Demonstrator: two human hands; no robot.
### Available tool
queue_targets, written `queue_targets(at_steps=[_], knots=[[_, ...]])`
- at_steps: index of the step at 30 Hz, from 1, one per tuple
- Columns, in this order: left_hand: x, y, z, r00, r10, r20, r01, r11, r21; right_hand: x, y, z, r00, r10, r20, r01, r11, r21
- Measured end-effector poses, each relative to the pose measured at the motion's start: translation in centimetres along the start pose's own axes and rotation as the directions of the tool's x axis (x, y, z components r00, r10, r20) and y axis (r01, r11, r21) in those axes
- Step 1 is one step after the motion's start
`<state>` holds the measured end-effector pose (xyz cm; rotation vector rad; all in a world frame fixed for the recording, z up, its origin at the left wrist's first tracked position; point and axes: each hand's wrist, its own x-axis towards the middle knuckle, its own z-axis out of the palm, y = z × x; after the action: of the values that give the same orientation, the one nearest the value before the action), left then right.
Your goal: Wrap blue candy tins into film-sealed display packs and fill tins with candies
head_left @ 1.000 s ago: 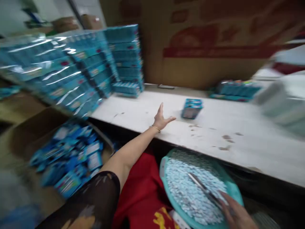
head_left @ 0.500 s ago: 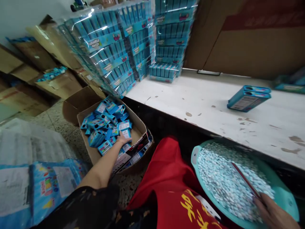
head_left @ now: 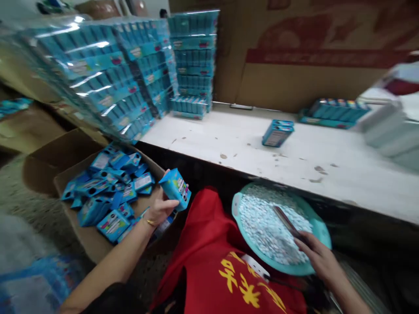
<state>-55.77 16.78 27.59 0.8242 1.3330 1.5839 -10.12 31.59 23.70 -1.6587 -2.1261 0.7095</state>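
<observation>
My left hand (head_left: 160,209) holds a small blue candy box (head_left: 176,188) in front of the right side of an open carton (head_left: 88,240), in which many similar blue boxes (head_left: 113,224) lie jumbled. At the right, my right hand (head_left: 316,255) is closed around the end of a dark, flat scoop or stick (head_left: 288,222). Its far end rests over small pale blue and white candies (head_left: 262,222) that fill a teal basin (head_left: 240,218).
Plastic-wrapped stacks of blue boxes (head_left: 94,65) stand at the left of a white worn table (head_left: 209,144). Two blue boxes (head_left: 277,133) stand on it, with a filled display tray (head_left: 337,114) farther back. A large carton (head_left: 271,83) rises behind.
My left hand has come up out of the carton, now with a blue box in it. The view has turned to the right. My right hand still grips the dark tool over the basin.
</observation>
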Motion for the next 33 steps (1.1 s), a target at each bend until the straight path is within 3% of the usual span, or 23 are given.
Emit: queue_targets(at_steps=[3,5,8,10,12,14,15,18,19,21,23,27,28,30,33], knots=[[1.1,-0.5,5.1,0.952,-0.258,0.164,0.295,0.916,-0.272,-0.5,-0.6,-1.2,0.992,0.075,0.104,-0.088,0.988,0.128],[1.7,-1.4,7.7,0.863,-0.421,0.281,0.499,0.8,-0.334,-0.9,-0.1,-2.4,0.99,0.096,0.104,-0.107,0.988,0.111],[1.2,-3.3,10.0,0.691,-0.604,0.397,0.709,0.673,-0.211,-1.6,0.7,-4.1,0.989,0.079,0.121,-0.084,0.996,0.029],[0.4,-4.5,10.3,0.64,-0.66,0.393,0.723,0.691,-0.016,-1.9,1.1,-5.1,0.987,0.074,0.14,-0.066,0.996,-0.06],[0.0,-5.1,9.7,0.661,-0.627,0.412,0.613,0.768,0.186,-2.1,1.3,-6.0,0.982,0.087,0.167,-0.052,0.978,-0.203],[0.5,-4.9,8.5,0.688,-0.526,0.5,0.393,0.849,0.352,-2.3,1.3,-7.1,0.976,0.099,0.194,-0.021,0.929,-0.368],[1.0,-4.7,7.9,0.677,-0.483,0.556,0.26,0.863,0.433,-2.4,1.3,-7.5,0.974,0.106,0.2,-0.005,0.893,-0.45],[2.3,-3.8,7.0,0.572,-0.397,0.718,-0.158,0.806,0.571,-2.3,1.3,-8.1,0.969,0.14,0.204,0.014,0.791,-0.612],[2.5,-3.7,7.0,0.538,-0.375,0.755,-0.256,0.781,0.57,-2.0,1.3,-7.8,0.967,0.152,0.207,0.01,0.783,-0.622],[2.4,-3.8,7.7,0.496,-0.357,0.791,-0.34,0.759,0.555,-1.1,1.3,-6.3,0.963,0.162,0.215,-0.008,0.816,-0.578],[2.4,-4.2,9.1,0.526,-0.36,0.77,-0.297,0.771,0.564,0.3,1.3,-3.8,0.964,0.156,0.213,-0.028,0.864,-0.503],[4.0,-5.5,13.6,0.745,-0.292,0.6,-0.094,0.844,0.528,2.9,1.6,0.5,0.974,0.128,0.187,-0.044,0.916,-0.398],[4.7,-5.8,14.9,0.783,-0.264,0.563,-0.067,0.864,0.499,3.3,1.7,1.1,0.976,0.123,0.182,-0.048,0.928,-0.369],[6.0,-6.2,17.4,0.823,-0.219,0.524,-0.04,0.898,0.438,3.5,1.9,1.5,0.978,0.115,0.176,-0.056,0.95,-0.308],[7.3,-6.6,20.3,0.846,-0.183,0.502,-0.03,0.922,0.387,3.1,2.1,0.5,0.98,0.086,0.181,-0.045,0.974,-0.221]])
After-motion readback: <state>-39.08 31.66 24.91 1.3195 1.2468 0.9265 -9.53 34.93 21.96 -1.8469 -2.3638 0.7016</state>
